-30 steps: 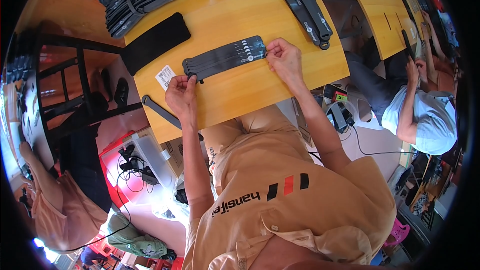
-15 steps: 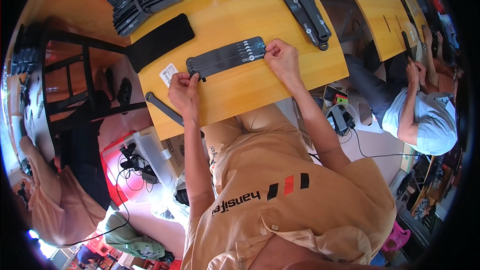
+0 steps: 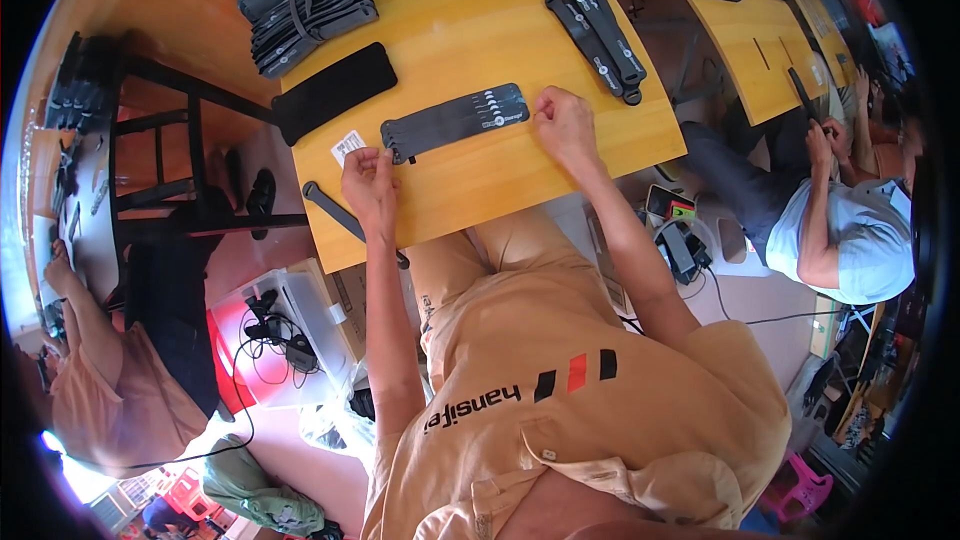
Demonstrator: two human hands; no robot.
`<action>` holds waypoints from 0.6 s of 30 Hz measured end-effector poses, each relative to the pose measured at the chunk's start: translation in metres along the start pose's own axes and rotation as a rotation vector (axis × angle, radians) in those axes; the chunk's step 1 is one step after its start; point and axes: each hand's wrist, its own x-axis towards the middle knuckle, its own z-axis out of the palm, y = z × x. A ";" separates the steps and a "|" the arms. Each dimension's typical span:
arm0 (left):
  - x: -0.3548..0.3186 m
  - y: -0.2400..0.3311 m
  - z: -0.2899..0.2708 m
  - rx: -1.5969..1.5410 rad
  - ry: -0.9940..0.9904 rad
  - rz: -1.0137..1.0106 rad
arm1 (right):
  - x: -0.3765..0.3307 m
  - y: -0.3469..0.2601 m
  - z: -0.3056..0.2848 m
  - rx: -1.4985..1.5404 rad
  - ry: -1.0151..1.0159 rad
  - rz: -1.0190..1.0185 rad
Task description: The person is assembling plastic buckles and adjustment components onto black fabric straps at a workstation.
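Yellow table (image 3: 480, 20): hands (image 3: 368, 180) (image 3: 562, 122) pinch black strap stack (image 3: 455, 120) ends

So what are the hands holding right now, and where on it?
Both hands pinch the fanned black straps lying on the yellow table: left hand at their left end, right hand at their right end.

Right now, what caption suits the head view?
Both hands, left hand and right hand, hold the ends of a black strap on a yellow table.
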 end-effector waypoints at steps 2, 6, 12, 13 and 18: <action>-0.008 -0.002 -0.004 0.157 0.035 0.155 | -0.005 0.002 -0.008 -0.019 0.014 0.010; -0.016 -0.001 0.007 0.571 -0.055 0.717 | -0.020 -0.004 -0.013 -0.060 0.089 -0.331; -0.032 -0.007 0.045 0.924 -0.322 0.825 | -0.034 -0.019 0.001 -0.104 -0.009 -0.562; -0.031 -0.011 0.047 0.974 -0.360 0.820 | -0.035 -0.020 0.002 -0.126 -0.048 -0.582; -0.029 -0.018 0.045 1.021 -0.384 0.828 | -0.036 -0.014 0.008 -0.253 -0.071 -0.634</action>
